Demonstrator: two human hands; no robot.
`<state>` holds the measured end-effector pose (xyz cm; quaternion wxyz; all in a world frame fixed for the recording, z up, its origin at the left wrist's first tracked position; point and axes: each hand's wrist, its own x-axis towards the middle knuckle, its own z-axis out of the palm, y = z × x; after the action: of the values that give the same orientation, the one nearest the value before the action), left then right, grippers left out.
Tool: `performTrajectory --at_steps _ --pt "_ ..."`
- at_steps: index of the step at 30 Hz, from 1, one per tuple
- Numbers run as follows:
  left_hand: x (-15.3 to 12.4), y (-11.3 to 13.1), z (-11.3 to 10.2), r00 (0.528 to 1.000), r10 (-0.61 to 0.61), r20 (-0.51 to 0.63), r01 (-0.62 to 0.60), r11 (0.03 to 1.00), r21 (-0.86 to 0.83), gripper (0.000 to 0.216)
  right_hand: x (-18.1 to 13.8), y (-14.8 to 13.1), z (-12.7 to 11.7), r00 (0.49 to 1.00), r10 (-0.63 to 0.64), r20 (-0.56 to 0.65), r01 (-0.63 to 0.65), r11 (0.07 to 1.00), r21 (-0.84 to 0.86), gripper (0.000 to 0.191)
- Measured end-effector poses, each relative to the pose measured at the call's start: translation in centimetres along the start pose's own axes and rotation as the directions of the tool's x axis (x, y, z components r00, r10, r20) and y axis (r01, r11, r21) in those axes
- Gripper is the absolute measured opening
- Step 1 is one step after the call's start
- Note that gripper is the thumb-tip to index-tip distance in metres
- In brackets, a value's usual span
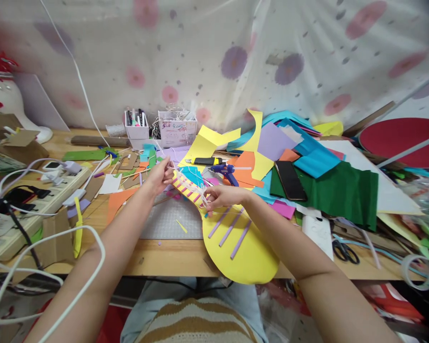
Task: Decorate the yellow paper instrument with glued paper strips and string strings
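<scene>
A yellow craft lute (241, 247) with purple strips across its body and neck lies at a slant, its round end over the table's front edge. My left hand (160, 177) is closed at the top of the neck, its fingers pinched; a thin white strand seems to rise from them. Over the lower neck, my right hand (223, 196) is closed on a loose bundle of white string (202, 194). Beyond the neck lie a blue glue gun (226, 171) and a yellow-black utility knife (203, 161). A grey cutting mat (164, 221) is partly under the lute.
Coloured paper and green felt (350, 190) cover the right side, with a black phone (291, 180) on top. Scissors (345, 251) and a tape roll (418, 271) lie near the right front edge. A power strip (39, 209) with cables fills the left. Pen boxes (177, 133) stand behind.
</scene>
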<state>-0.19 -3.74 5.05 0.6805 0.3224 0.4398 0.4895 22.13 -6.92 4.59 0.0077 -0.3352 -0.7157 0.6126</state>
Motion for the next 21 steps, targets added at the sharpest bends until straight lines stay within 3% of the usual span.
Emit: performTrajectory --at_steps 4,6,11,15,18,21 --pt "0.6 -1.0 0.6 0.987 -0.137 0.084 0.121 0.977 0.173 0.022 -0.1 0.0 -0.4 0.997 -0.049 0.052 0.049 0.999 -0.011 0.034" --pt "1.1 -1.1 1.3 0.972 -0.161 0.17 0.132 0.977 0.169 0.021 -0.1 -0.3 -0.4 0.997 -0.057 0.061 0.059 0.998 -0.027 0.033" --pt "1.5 0.3 2.4 0.982 -0.057 0.18 0.051 0.998 0.042 0.012 -0.3 -0.5 -0.4 0.998 -0.065 0.006 0.065 0.996 -0.058 0.032" --pt "0.8 0.8 2.8 0.975 -0.045 0.216 0.016 0.99 0.137 0.023 -0.1 -0.2 -0.4 0.995 -0.092 -0.044 0.09 0.995 -0.049 0.031" --pt "1.0 0.9 3.1 0.993 0.027 0.116 -0.04 0.992 0.117 0.032 0.2 -0.2 -0.2 0.988 -0.147 -0.039 0.144 0.988 -0.061 0.029" --pt "2.2 2.2 2.2 0.974 0.152 -0.171 -0.154 0.988 -0.004 0.031 -0.2 -0.6 0.2 0.982 -0.167 0.093 0.176 0.979 -0.105 0.029"
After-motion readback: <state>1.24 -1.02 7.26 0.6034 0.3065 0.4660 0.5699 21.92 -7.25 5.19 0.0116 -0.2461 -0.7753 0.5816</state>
